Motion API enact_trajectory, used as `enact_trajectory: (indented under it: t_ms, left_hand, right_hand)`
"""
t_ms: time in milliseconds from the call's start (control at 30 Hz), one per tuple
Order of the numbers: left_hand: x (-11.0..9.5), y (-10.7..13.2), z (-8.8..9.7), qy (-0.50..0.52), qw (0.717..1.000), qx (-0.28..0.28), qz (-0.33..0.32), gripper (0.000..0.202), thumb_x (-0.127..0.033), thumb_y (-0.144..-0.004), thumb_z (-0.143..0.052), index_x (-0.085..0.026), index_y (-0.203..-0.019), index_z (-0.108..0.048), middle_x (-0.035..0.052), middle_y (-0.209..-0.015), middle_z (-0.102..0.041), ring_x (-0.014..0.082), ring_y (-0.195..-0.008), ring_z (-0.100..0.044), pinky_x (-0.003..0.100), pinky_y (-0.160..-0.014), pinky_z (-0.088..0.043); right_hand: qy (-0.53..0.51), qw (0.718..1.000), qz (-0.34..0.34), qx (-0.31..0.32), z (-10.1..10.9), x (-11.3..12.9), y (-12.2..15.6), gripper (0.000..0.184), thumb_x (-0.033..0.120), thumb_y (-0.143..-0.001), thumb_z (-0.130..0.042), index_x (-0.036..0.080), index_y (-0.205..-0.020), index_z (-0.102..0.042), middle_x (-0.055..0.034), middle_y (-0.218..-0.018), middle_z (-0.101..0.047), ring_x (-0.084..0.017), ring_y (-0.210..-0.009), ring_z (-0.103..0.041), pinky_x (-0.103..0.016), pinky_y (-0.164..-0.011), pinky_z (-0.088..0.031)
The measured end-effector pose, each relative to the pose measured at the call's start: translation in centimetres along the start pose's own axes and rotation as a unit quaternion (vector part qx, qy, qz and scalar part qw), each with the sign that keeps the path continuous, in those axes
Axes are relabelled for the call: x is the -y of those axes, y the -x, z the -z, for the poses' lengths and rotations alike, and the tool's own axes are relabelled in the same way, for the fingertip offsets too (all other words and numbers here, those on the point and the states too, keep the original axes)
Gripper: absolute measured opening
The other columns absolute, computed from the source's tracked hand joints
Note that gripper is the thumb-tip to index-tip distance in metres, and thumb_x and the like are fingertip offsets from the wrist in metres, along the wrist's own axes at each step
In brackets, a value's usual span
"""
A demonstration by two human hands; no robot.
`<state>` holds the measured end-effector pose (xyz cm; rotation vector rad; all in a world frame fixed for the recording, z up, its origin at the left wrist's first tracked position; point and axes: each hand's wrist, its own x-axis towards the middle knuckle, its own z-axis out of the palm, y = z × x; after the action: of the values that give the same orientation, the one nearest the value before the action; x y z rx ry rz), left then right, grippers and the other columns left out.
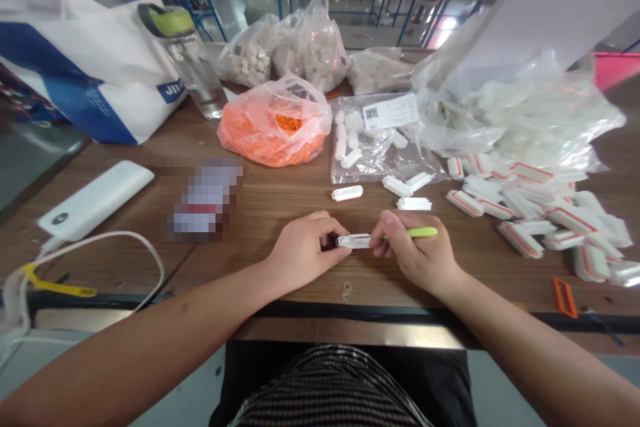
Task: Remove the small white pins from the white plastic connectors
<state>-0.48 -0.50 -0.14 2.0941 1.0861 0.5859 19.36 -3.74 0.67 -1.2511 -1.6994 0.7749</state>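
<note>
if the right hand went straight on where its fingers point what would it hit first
The small white plastic piece pinched by the left hand; its end lies right in front of the right hand, perhaps already touching. Just beyond it comes the left hand itself.

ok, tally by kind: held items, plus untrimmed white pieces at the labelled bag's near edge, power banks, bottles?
White plastic piece in left hand: 1
Lime-green tool in right hand: 1
Untrimmed white pieces at labelled bag edge: 4
White power bank: 1
Water bottle: 1
Total: 8
</note>
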Motion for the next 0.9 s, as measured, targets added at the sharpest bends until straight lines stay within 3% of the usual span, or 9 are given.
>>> enact_trajectory:
  t_ms: [267,600,900]
  left_hand:
    - [-0.09,0.02,0.18,-0.007,1.000,0.003,0.002,0.012,-0.021,-0.077,-0.071,-0.021,-0.089,-0.071,-0.0028,-0.073,-0.056,0.0109,-0.063,-0.051,0.027,-0.063,-0.041]
    - [0.09,-0.02,0.15,-0.008,1.000,0.002,-0.004,0.011,-0.022,-0.078,-0.070,-0.022,-0.089,-0.071,-0.0027,-0.073,-0.056,0.0110,-0.063,-0.051,0.026,-0.062,-0.041]
    - [0.06,0.10,0.07,0.002,1.000,0.002,-0.005,0.011,-0.023,-0.078,-0.070,-0.021,-0.089,-0.070,-0.0025,-0.073,-0.056,0.0111,-0.064,-0.052,0.026,-0.063,-0.041]
  right_hand:
    - [-0.077,0.991,-0.093,-0.049,0.20,-0.22,-0.16,0.049,0.045,-0.096,-0.045,0.016,-0.060,-0.061,-0.0017,-0.052,-0.063,-0.008,-0.041,-0.058,-0.018,-0.039,-0.046]
    - [-0.079,0.991,-0.095,-0.042,-0.07,-0.47,-0.27,0.047,0.045,-0.096,-0.045,0.017,-0.061,-0.061,-0.0015,-0.053,-0.063,-0.009,-0.041,-0.058,-0.018,-0.039,-0.046]
    - [0.027,0.999,0.020,0.021,0.68,-0.31,-0.02,0.043,0.032,-0.099,-0.041,0.018,-0.063,-0.061,0.0002,-0.054,-0.061,-0.009,-0.047,-0.058,-0.021,-0.046,-0.046]
